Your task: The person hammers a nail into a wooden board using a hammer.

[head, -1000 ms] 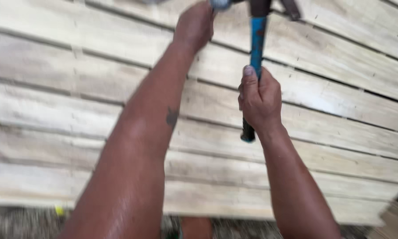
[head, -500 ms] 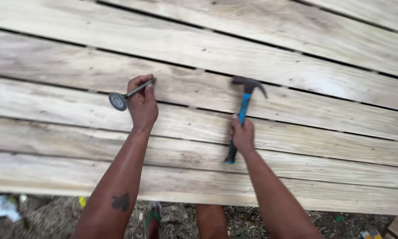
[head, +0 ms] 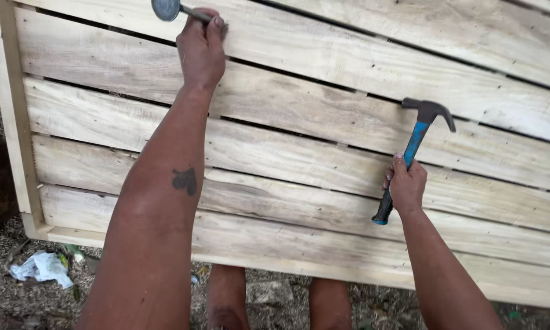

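Note:
My left hand (head: 200,49) reaches up to the top of the view and pinches a large nail with a wide round head (head: 168,8) against a pale slat of the wooden slatted panel (head: 324,159). My right hand (head: 406,186) grips the blue and black handle of a claw hammer (head: 417,137). The dark hammer head points up and to the right, held over the slats at the right of the middle. The two hands are far apart.
The panel's left frame board (head: 12,116) runs down the left edge. Below the panel lies ground strewn with wood chips, with a crumpled white scrap (head: 40,267) at the lower left. My legs (head: 275,302) show under the panel's lower edge.
The view has shifted left, bringing the panel's left frame into sight. My left hand with the nail has gone up to the top slat. The hammer hand now sits further right.

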